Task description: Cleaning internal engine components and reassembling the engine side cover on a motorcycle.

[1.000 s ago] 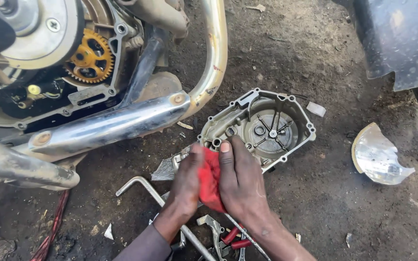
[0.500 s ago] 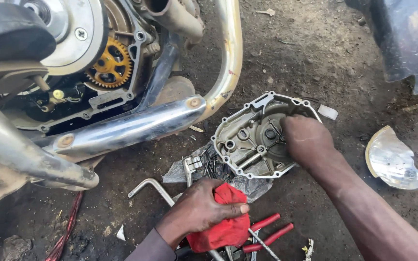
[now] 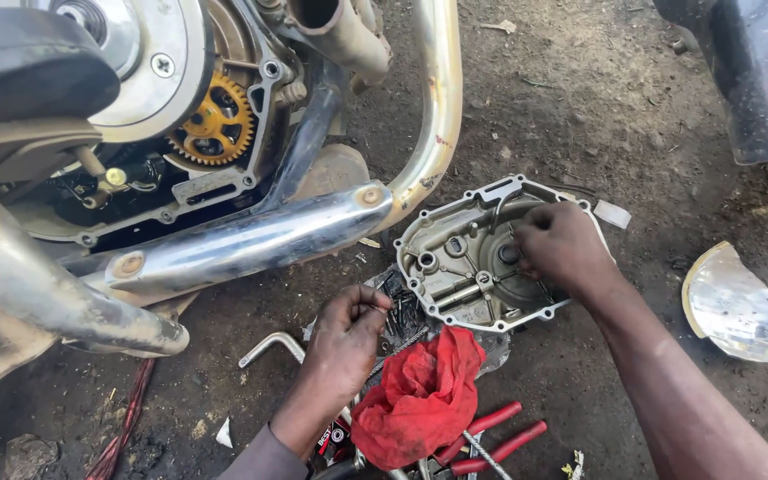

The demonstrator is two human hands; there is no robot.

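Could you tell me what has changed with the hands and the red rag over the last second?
The left hand let go of the red rag, which now lies loose on the tools, and moved to the small screws beside it. The right hand left the rag and settled inside the engine cover. The cover, chrome exhaust pipe and pliers stayed put.

Both hands are bare, no gloves, rings or watch showing. The left hand (image 3: 346, 336) comes out of a grey sleeve (image 3: 264, 458) that ends at the wrist. The right hand (image 3: 566, 249) has no sleeve: its forearm is uncovered right down to the frame's edge.
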